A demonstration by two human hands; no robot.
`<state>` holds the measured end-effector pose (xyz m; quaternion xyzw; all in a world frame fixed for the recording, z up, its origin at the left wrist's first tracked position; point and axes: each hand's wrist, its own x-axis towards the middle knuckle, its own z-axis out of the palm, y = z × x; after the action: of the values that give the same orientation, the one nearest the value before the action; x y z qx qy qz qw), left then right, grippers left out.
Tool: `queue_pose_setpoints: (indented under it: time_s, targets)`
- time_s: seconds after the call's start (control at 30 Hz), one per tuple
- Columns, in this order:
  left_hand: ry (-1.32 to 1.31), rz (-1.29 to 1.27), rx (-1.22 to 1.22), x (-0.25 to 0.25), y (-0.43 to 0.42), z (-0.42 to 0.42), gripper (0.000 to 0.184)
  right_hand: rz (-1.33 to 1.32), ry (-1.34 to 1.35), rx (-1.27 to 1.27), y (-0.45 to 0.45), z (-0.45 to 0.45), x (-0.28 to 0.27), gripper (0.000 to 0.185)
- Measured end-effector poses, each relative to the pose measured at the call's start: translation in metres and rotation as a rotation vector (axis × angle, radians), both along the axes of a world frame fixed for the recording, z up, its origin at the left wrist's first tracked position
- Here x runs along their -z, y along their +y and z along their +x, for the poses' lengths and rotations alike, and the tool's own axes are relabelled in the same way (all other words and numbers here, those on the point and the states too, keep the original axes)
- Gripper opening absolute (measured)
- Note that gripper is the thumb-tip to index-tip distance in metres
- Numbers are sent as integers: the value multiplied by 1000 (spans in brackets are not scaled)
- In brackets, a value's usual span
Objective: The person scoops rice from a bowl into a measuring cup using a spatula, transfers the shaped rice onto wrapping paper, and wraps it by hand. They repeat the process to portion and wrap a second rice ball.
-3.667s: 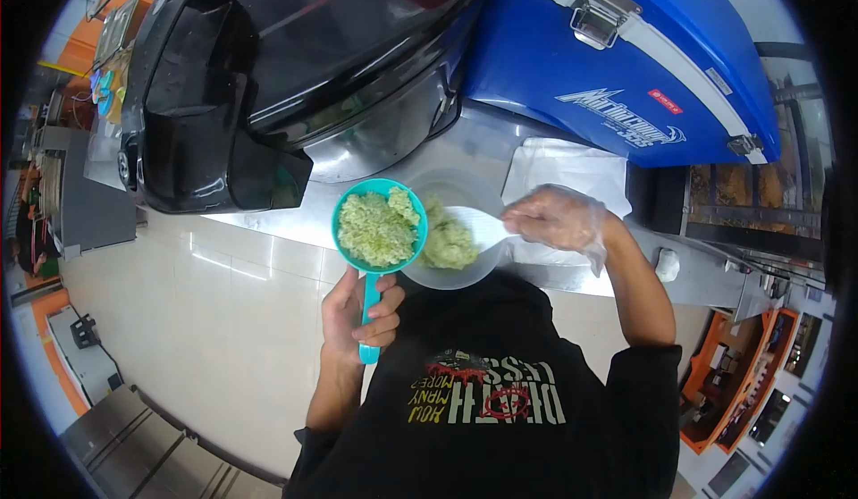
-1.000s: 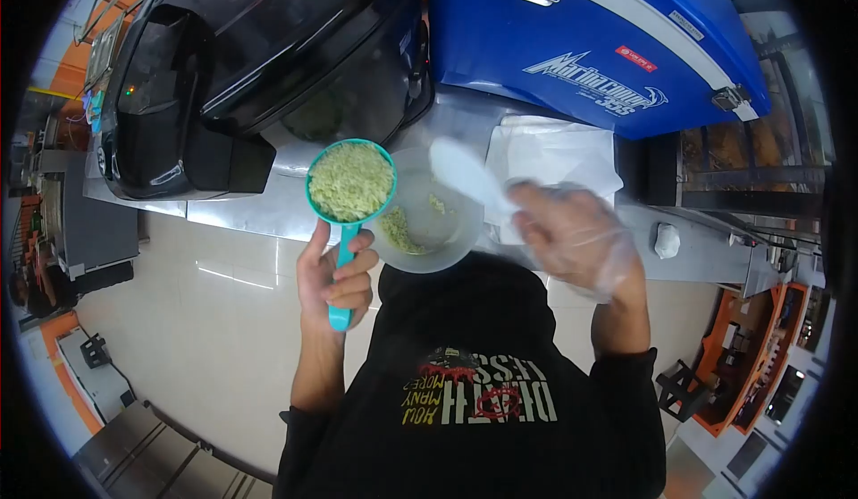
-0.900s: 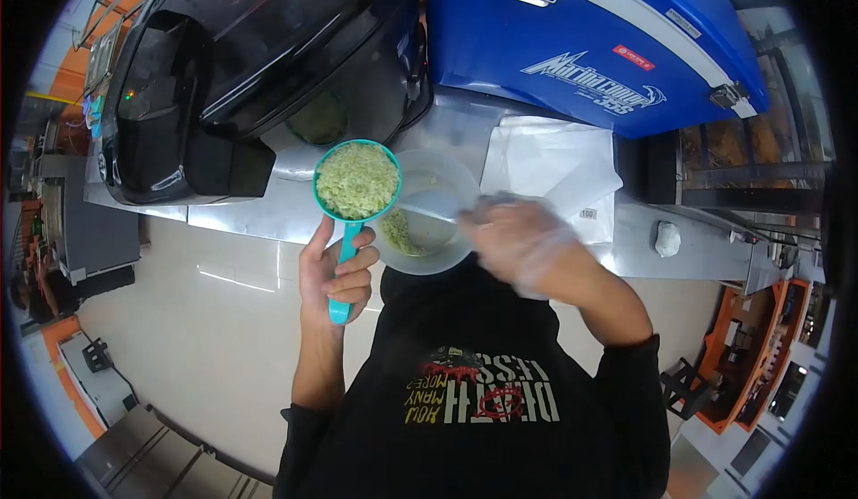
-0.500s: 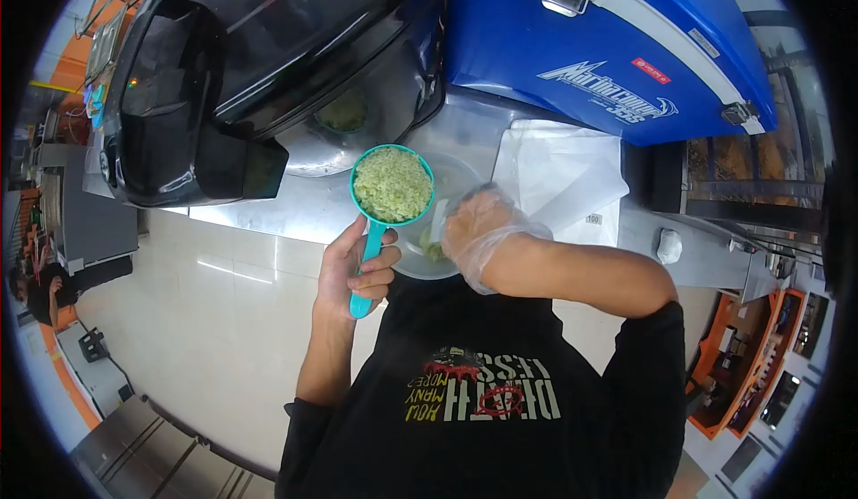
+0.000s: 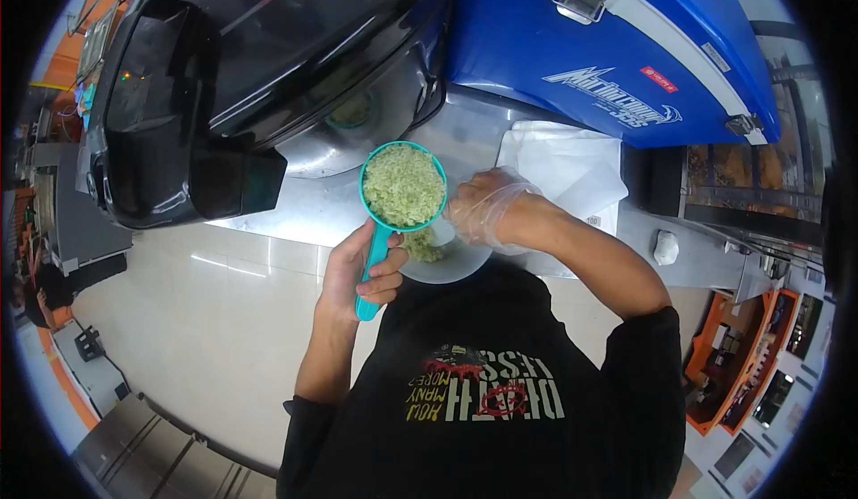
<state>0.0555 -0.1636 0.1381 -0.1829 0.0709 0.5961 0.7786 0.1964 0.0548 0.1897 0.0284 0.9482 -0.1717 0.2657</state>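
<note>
My left hand (image 5: 365,271) is closed round the handle of a turquoise measuring scoop (image 5: 374,258). Pale green, rice-like grains (image 5: 404,186) fill the scoop to a heap. Beside it, my right hand (image 5: 483,206), in a clear plastic glove, is over a translucent bowl (image 5: 456,265), its fingers curled. A small whitish piece shows just below those fingers; I cannot make out what it is or whether they grip it. More green grains (image 5: 422,247) lie in the bowl, partly hidden by the scoop and hand.
A large black, glossy appliance (image 5: 295,61) with a steel lower part stands at the back left. Behind the hands is a blue cooler box (image 5: 536,43) with metal latches. White paper or plastic sheets (image 5: 554,150) lie on the steel counter (image 5: 295,218), and a crumpled white item (image 5: 666,247) is farther right.
My right hand has shifted slightly right and up, uncovering more grains in the bowl. The scoop in my left hand has moved a little to the right.
</note>
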Motion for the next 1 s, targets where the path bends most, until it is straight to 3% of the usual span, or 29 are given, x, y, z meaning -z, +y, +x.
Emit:
queue_pose_setpoints:
  time_s: [0.17,0.27,0.5,0.6,0.8,1.0]
  targets:
    - [2,-3,10,-1,-2,-1,45,-2,82,-23,-38,4,6,16]
    - [36,-10,24,-2,-1,0,44,-65,204,0,-27,2,23,9]
    - [84,0,41,-3,-6,2,42,-219,52,26,3,15,14,15]
    - [45,26,15,-9,-15,3,43,-291,311,36,13,41,25,19]
    - [88,-38,-71,-30,-16,15,45,-436,376,453,27,99,-9,21]
    - [328,-261,-124,-49,-14,39,37,-103,713,546,-15,122,-59,26]
